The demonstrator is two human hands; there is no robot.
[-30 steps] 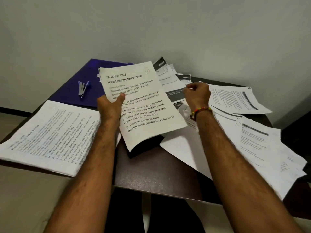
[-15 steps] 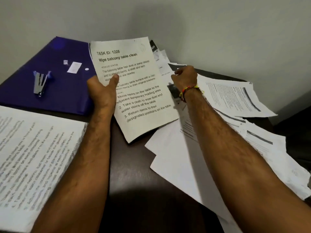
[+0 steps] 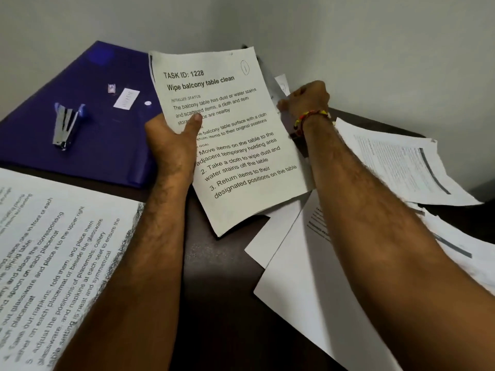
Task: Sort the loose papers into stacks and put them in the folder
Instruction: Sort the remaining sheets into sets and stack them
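Over the dark table (image 3: pixel 214 277), between the blue folder (image 3: pixel 88 84) and the scattered sheets, the left hand (image 3: pixel 171 140) holds up a small bundle of printed pages (image 3: pixel 235 145), the top one headed "Wipe balcony table clean". Its thumb presses across the face of the top page and the fingers curl behind, so the grip is a firm pinch along the left edge, with the bundle tilted and its lower corner hanging free above the table. The right hand (image 3: pixel 305 100) reaches past the bundle's far right edge; its fingers are curled closed and seem to pinch the corner of another sheet (image 3: pixel 281 85) behind, though what exactly they hold is partly hidden.

By my reading the gathering step is under way: matching pages are being collected into the left hand from the loose pile (image 3: pixel 401 167) on the right. A finished stack (image 3: pixel 53 250) already lies at the near left. The folder lies closed at the far left with a stapler (image 3: pixel 65 124) resting on it.

The next move probably calls for drawing the pinched sheet clear of its neighbours without dragging them, then slipping it squarely against the bundle. Both forearms stretch forward, the right one crossing above the loose white sheets
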